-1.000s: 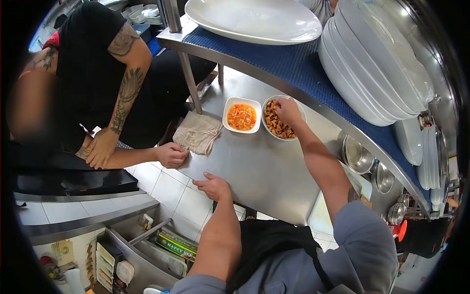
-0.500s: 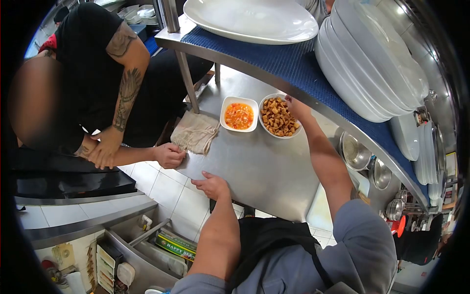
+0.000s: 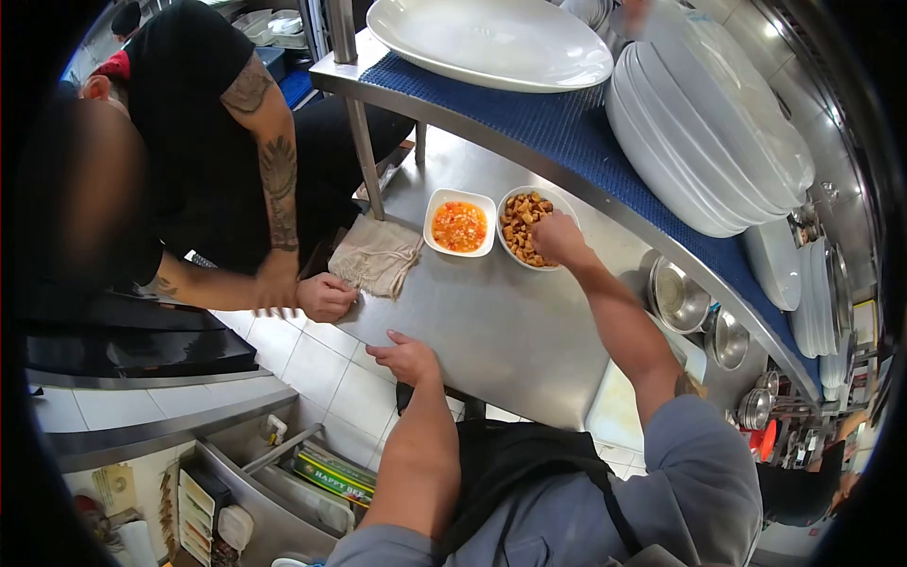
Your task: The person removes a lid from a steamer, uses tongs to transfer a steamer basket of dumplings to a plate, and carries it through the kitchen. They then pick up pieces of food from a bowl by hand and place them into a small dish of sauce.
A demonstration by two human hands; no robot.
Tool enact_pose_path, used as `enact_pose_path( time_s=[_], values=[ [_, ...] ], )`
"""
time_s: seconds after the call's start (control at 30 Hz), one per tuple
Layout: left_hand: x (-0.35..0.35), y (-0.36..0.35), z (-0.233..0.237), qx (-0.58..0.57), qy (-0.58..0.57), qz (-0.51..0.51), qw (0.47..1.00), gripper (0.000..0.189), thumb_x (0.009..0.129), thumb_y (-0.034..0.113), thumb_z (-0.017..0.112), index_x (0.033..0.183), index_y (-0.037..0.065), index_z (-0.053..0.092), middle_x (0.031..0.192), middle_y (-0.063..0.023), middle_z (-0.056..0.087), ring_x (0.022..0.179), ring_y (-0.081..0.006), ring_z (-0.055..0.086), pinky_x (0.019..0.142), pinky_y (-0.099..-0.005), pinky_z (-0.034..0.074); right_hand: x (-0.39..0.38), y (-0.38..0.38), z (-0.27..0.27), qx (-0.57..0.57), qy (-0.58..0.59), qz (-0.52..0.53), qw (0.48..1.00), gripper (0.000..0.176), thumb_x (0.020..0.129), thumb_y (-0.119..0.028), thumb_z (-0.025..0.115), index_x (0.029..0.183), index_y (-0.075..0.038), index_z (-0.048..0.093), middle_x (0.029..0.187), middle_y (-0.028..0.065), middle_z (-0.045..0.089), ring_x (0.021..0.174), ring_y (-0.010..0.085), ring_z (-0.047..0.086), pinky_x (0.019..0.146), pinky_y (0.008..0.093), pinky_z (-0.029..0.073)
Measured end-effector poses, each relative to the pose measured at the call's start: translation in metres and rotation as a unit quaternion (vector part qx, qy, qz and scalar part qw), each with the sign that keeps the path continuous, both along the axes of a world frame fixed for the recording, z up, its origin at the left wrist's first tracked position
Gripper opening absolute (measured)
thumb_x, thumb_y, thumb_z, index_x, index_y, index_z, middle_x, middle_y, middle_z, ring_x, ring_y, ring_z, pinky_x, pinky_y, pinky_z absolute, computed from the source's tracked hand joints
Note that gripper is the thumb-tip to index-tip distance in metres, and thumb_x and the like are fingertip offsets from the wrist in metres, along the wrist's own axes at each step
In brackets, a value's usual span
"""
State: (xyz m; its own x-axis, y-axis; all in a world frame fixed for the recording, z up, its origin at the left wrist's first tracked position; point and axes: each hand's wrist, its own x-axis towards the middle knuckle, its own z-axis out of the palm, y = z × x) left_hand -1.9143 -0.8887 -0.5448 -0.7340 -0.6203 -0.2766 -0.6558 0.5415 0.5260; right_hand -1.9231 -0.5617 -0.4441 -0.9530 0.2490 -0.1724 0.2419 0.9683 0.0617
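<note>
My right hand (image 3: pixel 559 236) is over a white bowl (image 3: pixel 501 201) of brown, fried-looking chunks (image 3: pixel 519 215). Its fingers are bent together with their tips down at the chunks; what they pinch, if anything, is hidden. Just left of that bowl is a square white bowl (image 3: pixel 434 200) of orange-red sauce with chopped pale and red bits (image 3: pixel 459 227). My left hand (image 3: pixel 412 359) rests by the near left edge of the steel table (image 3: pixel 472 326), holding nothing, with its thumb and fingers apart.
A folded beige cloth (image 3: pixel 375 255) lies at the table's left corner, beside a co-worker's closed hand (image 3: pixel 326 298). Overhead, a blue-matted shelf (image 3: pixel 529 123) carries a large white platter (image 3: pixel 491 42) and stacked white dishes (image 3: pixel 699 142). A cutting board (image 3: pixel 619 406) and metal bowls (image 3: pixel 678 295) are at right.
My right hand has moved from the bowl's right rim to over the chunks. My left hand stays at the table edge. The co-worker's other hand has slid along the forearm towards the wrist.
</note>
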Motion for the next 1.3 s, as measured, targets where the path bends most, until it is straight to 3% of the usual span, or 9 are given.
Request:
enact_pose_path(
  time_s=[0.13,0.2,0.33,0.63,0.83,0.93,1.03,1.3],
  values=[
    [-0.001,0.001,0.010,0.008,-0.013,0.000,1.000,0.063,0.102,0.039,0.044,0.146,-0.001,0.024,0.120,-0.0287,0.054,0.098,-0.0473,0.063,0.082,-0.0567,0.052,0.009,-0.024,-0.010,0.047,0.015,-0.062,0.997,0.025,0.080,-0.028,0.063,0.076,-0.006,0.075,0.082,0.0173,0.071,0.088,0.0357,0.064,0.082,0.0459,0.052],
    [-0.001,0.000,-0.003,0.007,0.004,0.000,1.000,0.063,0.102,0.039,0.044,0.147,-0.002,0.024,0.121,-0.0289,0.054,0.099,-0.0473,0.063,0.083,-0.0569,0.052,0.012,-0.028,-0.014,0.029,0.023,-0.078,0.996,0.025,0.081,-0.026,0.062,0.075,-0.004,0.074,0.081,0.0175,0.071,0.089,0.0360,0.064,0.081,0.0464,0.052],
    [0.000,0.000,0.015,0.035,-0.006,-0.004,0.999,0.064,0.103,0.039,0.044,0.148,-0.002,0.023,0.123,-0.0291,0.053,0.101,-0.0473,0.063,0.086,-0.0566,0.052,0.020,-0.026,-0.023,0.020,0.065,-0.093,0.993,0.021,0.082,-0.021,0.061,0.077,-0.005,0.074,0.081,0.0175,0.071,0.087,0.0372,0.066,0.080,0.0477,0.053],
    [-0.001,-0.004,0.005,0.052,0.003,-0.007,0.999,0.063,0.103,0.035,0.044,0.146,-0.004,0.023,0.122,-0.0312,0.053,0.106,-0.0482,0.061,0.088,-0.0549,0.052,0.024,-0.025,-0.019,-0.100,0.174,-0.166,0.965,0.014,0.082,-0.016,0.063,0.083,-0.005,0.072,0.081,0.0173,0.070,0.082,0.0364,0.068,0.077,0.0476,0.054],
    [-0.001,-0.006,0.002,0.056,0.004,-0.005,0.998,0.062,0.102,0.034,0.046,0.145,-0.004,0.024,0.122,-0.0309,0.053,0.105,-0.0480,0.061,0.087,-0.0543,0.052,0.020,-0.016,-0.022,-0.116,0.228,-0.073,0.964,0.011,0.081,-0.012,0.062,0.080,-0.004,0.070,0.078,0.0179,0.069,0.080,0.0357,0.067,0.076,0.0464,0.053],
    [-0.001,-0.006,-0.006,0.038,0.005,-0.011,0.999,0.062,0.102,0.034,0.046,0.145,-0.004,0.023,0.121,-0.0304,0.053,0.106,-0.0470,0.061,0.087,-0.0539,0.053,0.014,-0.018,-0.019,-0.037,0.121,-0.055,0.990,0.009,0.079,-0.009,0.061,0.080,-0.003,0.068,0.080,0.0176,0.069,0.085,0.0351,0.066,0.077,0.0482,0.052],
    [-0.001,-0.007,-0.010,0.037,0.022,-0.010,0.999,0.062,0.102,0.034,0.047,0.145,-0.004,0.024,0.121,-0.0301,0.053,0.107,-0.0462,0.060,0.087,-0.0536,0.053,0.018,-0.021,-0.022,0.001,0.206,0.025,0.978,0.010,0.076,-0.008,0.062,0.068,-0.003,0.064,0.071,0.0179,0.066,0.073,0.0369,0.064,0.072,0.0495,0.051],
    [-0.001,-0.002,0.010,0.051,-0.002,-0.012,0.999,0.062,0.102,0.033,0.046,0.145,-0.005,0.023,0.121,-0.0304,0.052,0.106,-0.0470,0.060,0.087,-0.0534,0.053,0.018,-0.020,-0.015,-0.015,0.158,0.009,0.987,0.009,0.076,-0.010,0.061,0.072,-0.003,0.064,0.076,0.0187,0.067,0.077,0.0358,0.065,0.073,0.0485,0.051]
  ],
)
